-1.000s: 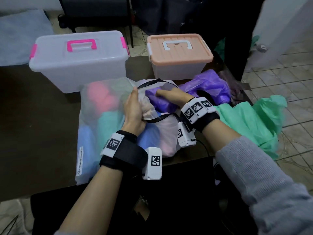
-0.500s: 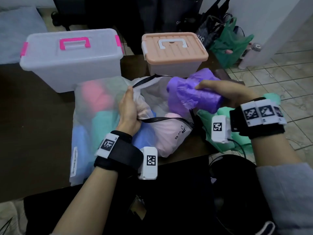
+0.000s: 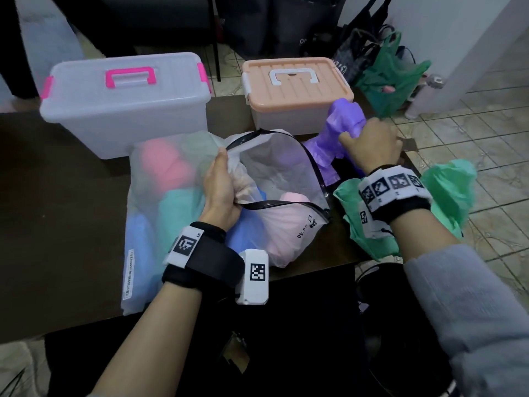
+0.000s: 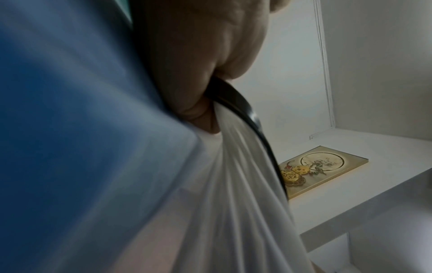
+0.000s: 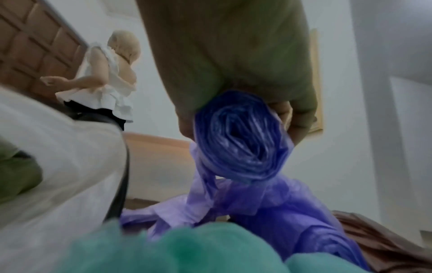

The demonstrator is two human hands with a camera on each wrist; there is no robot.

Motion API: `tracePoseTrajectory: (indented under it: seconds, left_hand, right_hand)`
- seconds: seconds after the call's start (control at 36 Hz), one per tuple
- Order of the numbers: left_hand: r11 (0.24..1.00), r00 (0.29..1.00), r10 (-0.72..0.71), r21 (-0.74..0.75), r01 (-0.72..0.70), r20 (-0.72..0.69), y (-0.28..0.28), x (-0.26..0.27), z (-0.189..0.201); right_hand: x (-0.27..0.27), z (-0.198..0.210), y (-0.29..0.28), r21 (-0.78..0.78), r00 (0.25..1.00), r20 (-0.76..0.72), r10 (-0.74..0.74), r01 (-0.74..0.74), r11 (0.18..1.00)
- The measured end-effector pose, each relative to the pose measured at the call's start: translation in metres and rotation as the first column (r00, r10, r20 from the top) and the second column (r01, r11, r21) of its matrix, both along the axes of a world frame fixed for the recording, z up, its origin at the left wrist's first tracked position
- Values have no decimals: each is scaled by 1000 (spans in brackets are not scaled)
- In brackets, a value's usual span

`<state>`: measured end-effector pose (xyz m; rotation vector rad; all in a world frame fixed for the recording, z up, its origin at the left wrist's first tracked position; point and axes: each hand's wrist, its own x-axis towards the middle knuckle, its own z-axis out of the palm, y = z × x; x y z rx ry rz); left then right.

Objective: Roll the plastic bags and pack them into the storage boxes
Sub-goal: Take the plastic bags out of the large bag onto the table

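A large translucent zip bag (image 3: 177, 179) full of pink, teal and blue rolls lies on the dark table (image 3: 57, 196). My left hand (image 3: 221, 184) grips its black-edged mouth (image 4: 236, 103) and holds it open. My right hand (image 3: 369, 138) holds a rolled purple plastic bag (image 3: 343, 116) to the right of the zip bag, in front of the peach-lidded box (image 3: 294, 87). The roll's spiral end (image 5: 243, 138) faces the right wrist camera, with loose purple plastic (image 5: 292, 218) trailing below. A clear box with pink latches (image 3: 126, 98) stands shut at the back left.
Crumpled green bags (image 3: 446, 193) lie at the table's right edge under my right wrist. Brown plastic (image 5: 385, 245) lies beyond the purple. A green bag (image 3: 392, 70) and dark bags sit on the tiled floor at the back right. A person in white (image 5: 105, 79) stands in the background.
My right hand drew the purple roll out of the zip bag and carried it right, towards the peach-lidded box. The left hand has kept its grip on the bag's mouth.
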<state>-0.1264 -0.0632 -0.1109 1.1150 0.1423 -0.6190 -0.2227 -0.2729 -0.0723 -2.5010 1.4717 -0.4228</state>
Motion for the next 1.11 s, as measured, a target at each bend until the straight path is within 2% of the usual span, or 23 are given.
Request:
tracePoseTrajectory:
  seconds: [0.08, 0.25, 0.5, 0.61, 0.78, 0.92, 1.0, 1.11]
  left_hand:
    - [1000, 1000, -13, -5, 13, 10, 0, 0, 0]
    - [1000, 1000, -1, -13, 1, -4, 2, 0, -2]
    - [996, 999, -8, -87, 4, -47, 3, -3, 4]
    - [995, 999, 8, -95, -12, -39, 3, -3, 5]
    - [997, 1000, 16, -76, -17, -13, 3, -3, 6]
    - [997, 1000, 12, -74, -13, -6, 4, -5, 9]
    - [997, 1000, 18, -73, -18, 0, 5, -6, 11]
    - [997, 1000, 19, -73, -20, -11, 5, -5, 10]
  right_hand:
    - [8, -6, 6, -68, 996, -90, 26, -32, 997]
    - [15, -22, 11, 14, 970, -234, 60, -58, 998]
    - [16, -32, 8, -2, 942, -337, 11, -12, 1000]
    - [17, -29, 0, 114, 929, -370, -1, 46, 992]
    - [21, -14, -12, 236, 934, -348, 80, 5, 972]
    - [11, 1, -11, 301, 840, -511, 184, -26, 953]
    - [5, 4, -8, 322, 843, -485, 230, -72, 944]
    - [5, 7, -5, 322, 909, -356, 216, -98, 942]
